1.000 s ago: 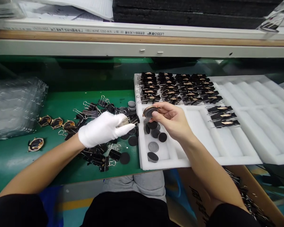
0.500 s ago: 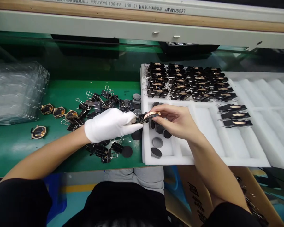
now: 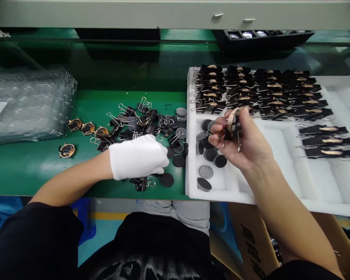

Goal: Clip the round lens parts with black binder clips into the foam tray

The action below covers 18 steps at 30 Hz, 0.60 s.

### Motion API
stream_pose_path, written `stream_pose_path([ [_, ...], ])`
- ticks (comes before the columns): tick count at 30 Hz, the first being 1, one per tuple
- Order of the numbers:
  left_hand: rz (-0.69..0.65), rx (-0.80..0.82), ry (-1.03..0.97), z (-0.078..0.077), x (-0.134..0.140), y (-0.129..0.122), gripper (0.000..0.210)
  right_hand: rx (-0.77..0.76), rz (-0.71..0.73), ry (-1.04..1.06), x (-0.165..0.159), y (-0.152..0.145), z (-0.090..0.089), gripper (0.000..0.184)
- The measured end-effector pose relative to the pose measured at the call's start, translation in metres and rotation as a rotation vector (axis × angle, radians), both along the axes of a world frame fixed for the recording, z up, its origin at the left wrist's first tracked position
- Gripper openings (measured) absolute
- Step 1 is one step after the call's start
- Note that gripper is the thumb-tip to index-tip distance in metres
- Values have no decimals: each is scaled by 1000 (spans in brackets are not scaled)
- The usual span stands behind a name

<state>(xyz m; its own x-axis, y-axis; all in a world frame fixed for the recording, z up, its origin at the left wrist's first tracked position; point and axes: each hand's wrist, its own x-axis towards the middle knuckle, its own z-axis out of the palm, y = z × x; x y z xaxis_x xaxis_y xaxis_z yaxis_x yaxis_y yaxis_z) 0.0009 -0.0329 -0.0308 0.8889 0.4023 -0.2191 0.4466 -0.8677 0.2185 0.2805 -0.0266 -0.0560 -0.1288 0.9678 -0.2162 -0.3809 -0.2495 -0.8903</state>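
Note:
My right hand, bare, holds a gold-rimmed watch case above the white foam tray. A black binder clip with silver wire handles is on the watch case. My left hand, in a white glove, is low over a heap of loose black binder clips on the green table. Its fingers are curled together, and whatever is in them is hidden. Black and grey discs lie by its fingertips, and more dark discs lie in the tray's left compartment under my right hand.
Rows of clipped watch cases fill the tray's far part; three clipped pieces lie at right. Several unclipped watch cases lie at left beside stacked clear plastic trays. A grey bar crosses the far side. A cardboard box stands below.
My left hand has let go of the clipped watch case and moved down-left to the binder clips. My right hand has lifted and turned the watch case. The view has shifted.

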Motion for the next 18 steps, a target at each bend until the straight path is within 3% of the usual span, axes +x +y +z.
stream_pose_path([
  [2,74,-104,-73,7,1,7,34,-17,93,-59,0,-3,1,33],
  [4,252,-149,-237,18,3,13,36,20,218,-132,-2,-7,2,31],
  [7,615,-87,-578,25,13,9,38,211,406,-261,-9,-16,2,28],
  [9,731,-75,-733,23,21,2,40,347,453,-307,-16,-22,0,21],
  [13,671,-104,-746,14,29,-4,35,444,372,-286,-26,-27,-6,13],
  [16,723,-29,-626,13,25,0,40,442,362,-297,-27,-28,-8,16],
  [18,719,-71,-536,12,24,3,41,444,374,-309,-26,-28,-7,18],
])
